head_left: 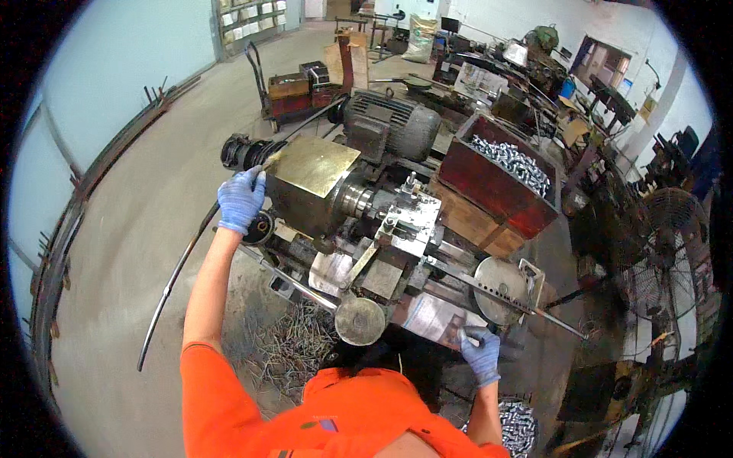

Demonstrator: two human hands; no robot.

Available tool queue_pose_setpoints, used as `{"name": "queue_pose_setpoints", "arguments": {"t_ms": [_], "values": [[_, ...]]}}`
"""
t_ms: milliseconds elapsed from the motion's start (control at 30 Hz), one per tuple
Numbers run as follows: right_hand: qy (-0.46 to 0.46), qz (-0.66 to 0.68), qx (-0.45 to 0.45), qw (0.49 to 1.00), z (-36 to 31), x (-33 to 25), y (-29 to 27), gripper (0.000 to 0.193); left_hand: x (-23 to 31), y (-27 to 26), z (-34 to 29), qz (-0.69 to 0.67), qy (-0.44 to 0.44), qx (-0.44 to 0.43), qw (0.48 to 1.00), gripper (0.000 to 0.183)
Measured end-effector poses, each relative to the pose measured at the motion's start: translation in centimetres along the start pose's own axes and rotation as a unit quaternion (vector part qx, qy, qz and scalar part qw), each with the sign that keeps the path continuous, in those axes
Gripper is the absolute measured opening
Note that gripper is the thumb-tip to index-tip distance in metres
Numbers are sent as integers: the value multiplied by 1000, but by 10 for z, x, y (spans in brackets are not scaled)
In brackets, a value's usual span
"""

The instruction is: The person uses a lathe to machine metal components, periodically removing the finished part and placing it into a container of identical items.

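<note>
One left hand [241, 201], metal plate [315, 165] — beside fingers [243, 182]

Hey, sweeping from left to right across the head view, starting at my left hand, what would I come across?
Left hand → round grey disc → right hand → caged fan.

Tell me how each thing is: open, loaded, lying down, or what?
Left hand: gloved, fingers curled; grip unclear.
Right hand: gloved, fingers bent; grip unclear.
Red box: open-topped, holding shiny metal parts.
Gold-coloured plate: lying on the machine.
Motor: can't tell if running.
Fan: upright; spinning unclear.
Cart: loaded with boxes.
Thin metal scraps: scattered, piled loosely.
</note>
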State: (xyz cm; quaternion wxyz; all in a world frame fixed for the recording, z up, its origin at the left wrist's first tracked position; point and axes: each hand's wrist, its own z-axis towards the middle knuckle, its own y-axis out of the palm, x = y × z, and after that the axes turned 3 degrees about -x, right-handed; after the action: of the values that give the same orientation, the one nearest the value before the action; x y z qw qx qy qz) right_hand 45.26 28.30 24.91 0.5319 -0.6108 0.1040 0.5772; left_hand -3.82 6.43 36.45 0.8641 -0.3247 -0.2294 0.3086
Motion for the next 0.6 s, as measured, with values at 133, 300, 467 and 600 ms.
{"name": "queue_pose_setpoints", "arguments": {"t_ms": [133, 300, 467, 600], "values": [[1, -37, -9, 999, 0, 0, -2, 8, 10, -2, -6, 49, -10, -73, 996, 24], [-32, -61, -15, 998, -4, -7, -2, 12, 77, -7, -26, -127, 139, -67, 980, 21], [-13, -18, 3, 1000, -5, -9, -4, 11, 132, 6, -43, -171, 151, -160, 961, 21], [1, -34, 17, 999, -10, -8, -12, 10, 148, 37, -46, -195, 124, -158, 960, 21]]}}
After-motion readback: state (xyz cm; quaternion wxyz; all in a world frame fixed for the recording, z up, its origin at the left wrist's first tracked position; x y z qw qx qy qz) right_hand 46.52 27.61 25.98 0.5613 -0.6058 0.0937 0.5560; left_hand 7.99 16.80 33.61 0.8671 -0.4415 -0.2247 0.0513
